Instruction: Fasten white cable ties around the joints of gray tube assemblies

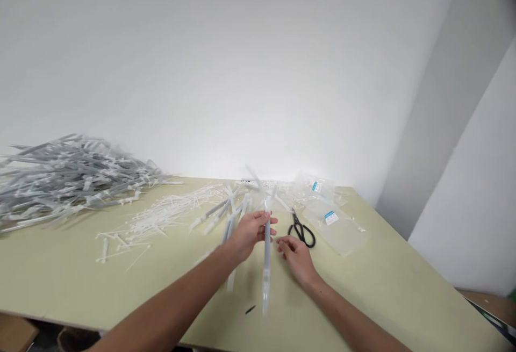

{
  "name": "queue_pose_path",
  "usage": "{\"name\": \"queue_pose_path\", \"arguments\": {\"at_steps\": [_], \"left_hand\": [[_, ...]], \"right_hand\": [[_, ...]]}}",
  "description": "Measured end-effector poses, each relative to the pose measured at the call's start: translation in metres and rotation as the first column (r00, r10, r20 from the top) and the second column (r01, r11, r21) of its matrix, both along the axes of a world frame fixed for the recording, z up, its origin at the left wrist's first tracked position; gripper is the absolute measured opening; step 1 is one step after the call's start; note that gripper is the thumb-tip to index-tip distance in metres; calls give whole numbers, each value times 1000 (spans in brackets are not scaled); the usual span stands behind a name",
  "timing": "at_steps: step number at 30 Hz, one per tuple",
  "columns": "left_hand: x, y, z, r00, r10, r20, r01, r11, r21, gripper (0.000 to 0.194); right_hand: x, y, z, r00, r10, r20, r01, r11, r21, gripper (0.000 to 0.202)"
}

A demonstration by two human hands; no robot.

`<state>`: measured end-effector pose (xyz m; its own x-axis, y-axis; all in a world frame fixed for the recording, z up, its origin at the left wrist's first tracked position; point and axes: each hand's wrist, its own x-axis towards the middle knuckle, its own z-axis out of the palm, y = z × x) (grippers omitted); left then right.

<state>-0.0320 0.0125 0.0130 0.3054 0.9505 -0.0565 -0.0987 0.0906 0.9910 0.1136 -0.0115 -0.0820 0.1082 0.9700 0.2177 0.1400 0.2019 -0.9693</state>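
Note:
A long grey tube with clear plastic ends is held upright in the picture by my left hand, its thumb and fingers around the upper part. To the right of the tube and apart from it, my right hand has its fingers curled together; whether something small is between the fingertips is hidden. Black scissors lie just beyond my right hand. Several similar grey tubes lie left of and behind my left hand.
A big heap of grey tubes covers the table's far left. Thin white plastic sticks lie beside it. Clear bags with blue-and-white labels lie at the right. A small black piece is near the front edge. A white wall stands behind.

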Motion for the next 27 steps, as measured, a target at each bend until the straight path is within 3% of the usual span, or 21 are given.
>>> {"name": "queue_pose_path", "arguments": {"at_steps": [5, 13, 19, 27], "left_hand": [[30, -7, -28, 972, -142, 185, 156, 986, -64, 29], [39, -2, -49, 941, -150, 305, 191, 975, -112, 35], [35, -6, -48, 957, -115, 267, 159, 976, -151, 32], [35, -15, -58, 996, 54, 74, -46, 994, -103, 35]], "right_hand": [[-1, 0, 4, 984, 24, -177, -26, 1000, -7, 24], [1, -1, 10, 927, -31, -374, 1, 997, -80, 35], [2, -2, 15, 889, -34, -456, -35, 989, -143, 34], [9, 0, 10, 936, -32, -351, 1, 996, -88, 27]]}}
